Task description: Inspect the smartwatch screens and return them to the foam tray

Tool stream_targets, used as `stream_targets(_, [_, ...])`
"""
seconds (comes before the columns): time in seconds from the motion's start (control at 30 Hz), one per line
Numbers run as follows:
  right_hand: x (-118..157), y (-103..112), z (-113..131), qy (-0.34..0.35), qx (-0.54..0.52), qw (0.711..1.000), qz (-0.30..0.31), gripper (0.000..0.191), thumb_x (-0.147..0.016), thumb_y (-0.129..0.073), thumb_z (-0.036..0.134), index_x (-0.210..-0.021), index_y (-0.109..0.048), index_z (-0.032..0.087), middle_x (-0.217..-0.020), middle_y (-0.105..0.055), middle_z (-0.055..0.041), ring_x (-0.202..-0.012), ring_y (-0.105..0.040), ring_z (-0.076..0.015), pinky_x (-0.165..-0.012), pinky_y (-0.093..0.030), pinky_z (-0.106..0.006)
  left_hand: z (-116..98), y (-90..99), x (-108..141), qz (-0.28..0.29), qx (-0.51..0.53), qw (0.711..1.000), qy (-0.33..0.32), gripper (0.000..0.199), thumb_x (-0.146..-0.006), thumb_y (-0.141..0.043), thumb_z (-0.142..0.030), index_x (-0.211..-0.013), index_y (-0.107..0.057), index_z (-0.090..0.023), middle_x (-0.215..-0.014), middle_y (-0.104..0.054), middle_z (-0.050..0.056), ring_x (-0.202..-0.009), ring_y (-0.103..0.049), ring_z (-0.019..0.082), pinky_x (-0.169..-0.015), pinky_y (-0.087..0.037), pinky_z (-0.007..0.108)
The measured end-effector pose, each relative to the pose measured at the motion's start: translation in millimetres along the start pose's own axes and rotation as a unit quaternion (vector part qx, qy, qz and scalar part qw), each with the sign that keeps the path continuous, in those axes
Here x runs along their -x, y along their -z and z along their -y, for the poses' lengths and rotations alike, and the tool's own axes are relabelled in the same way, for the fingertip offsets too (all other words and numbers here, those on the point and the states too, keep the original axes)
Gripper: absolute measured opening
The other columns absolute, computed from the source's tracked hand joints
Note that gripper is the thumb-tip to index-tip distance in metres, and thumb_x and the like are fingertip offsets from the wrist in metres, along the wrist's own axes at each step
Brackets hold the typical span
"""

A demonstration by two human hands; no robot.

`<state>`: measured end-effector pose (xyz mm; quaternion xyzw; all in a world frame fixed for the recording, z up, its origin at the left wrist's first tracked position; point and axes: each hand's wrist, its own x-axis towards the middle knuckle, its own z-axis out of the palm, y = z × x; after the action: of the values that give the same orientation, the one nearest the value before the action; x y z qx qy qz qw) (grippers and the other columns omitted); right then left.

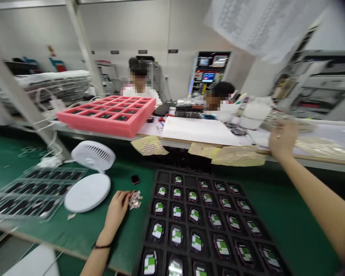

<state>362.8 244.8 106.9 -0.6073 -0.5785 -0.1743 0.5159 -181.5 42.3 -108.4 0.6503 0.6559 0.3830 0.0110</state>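
Left hand (pixel 115 214) low on the green worktop (pixel 74 230), fingers (pixel 123 199) together on a small orange item (pixel 131 193), just beside a heap of small white pieces (pixel 135 201). Right hand (pixel 281 140) raised, fingers (pixel 280 128) apart, well away from the black tray (pixel 186 180) of green-labelled devices.

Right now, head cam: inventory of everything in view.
green mat: 1, green, front bench
compartment tray: 1, black, mat centre
labelled devices: many, black, green-white labels, tray pockets
clear tray: 1, clear, mat left
desk fan: 1, white, mat left
square piece: 1, black, by left hand
paper scraps: one pile, white, by left hand
foam tray: 1, pink, far bench
board: 1, white, far bench
perforated sheets: 3, tan, far bench edge
co-workers: 2, white tops, across bench
orange item: 1, orange, left hand
left hand: 1, on mat
right hand: 1, raised, open
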Motion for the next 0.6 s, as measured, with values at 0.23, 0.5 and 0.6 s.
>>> stream_targets(0.23, [54,37,97,0.106,-0.389,0.914,-0.055,0.024,-0.085,-0.056,0.013,-0.108,-0.059,0.019,-0.102,-0.062,-0.0120,-0.097,-0.064,-0.0247,-0.085,-0.050,-0.045,-20,31.3,34,-0.128,-0.013,0.992,0.020,0.024,-0.095,-0.040,-0.030,-0.101,-0.060,-0.018,-0.098,-0.060,0.009,-0.092,-0.059,0.020,-0.080,-0.049,0.034])
stream_targets(0.5, [154,147,187,0.278,-0.417,0.831,0.242,0.032,-0.086,-0.054,0.013,-0.115,-0.054,0.025,-0.107,-0.060,-0.0085,-0.103,-0.060,-0.0223,-0.091,-0.051,-0.043,17,93.4,127,-0.353,-0.150,0.889,0.249,0.036,-0.093,-0.034,-0.035,-0.110,-0.053,-0.010,-0.105,-0.053,0.013,-0.101,-0.052,0.024,-0.083,-0.048,0.037])
stream_targets(0.6, [184,154,155,0.358,-0.355,0.812,0.293,0.035,-0.086,-0.055,0.013,-0.119,-0.055,0.024,-0.112,-0.061,-0.0101,-0.106,-0.060,-0.0220,-0.088,-0.054,-0.036,46,101.3,185,-0.315,-0.226,0.859,0.334,0.045,-0.087,-0.035,-0.035,-0.117,-0.050,-0.005,-0.111,-0.052,0.020,-0.115,-0.047,0.033,-0.089,-0.047,0.045])
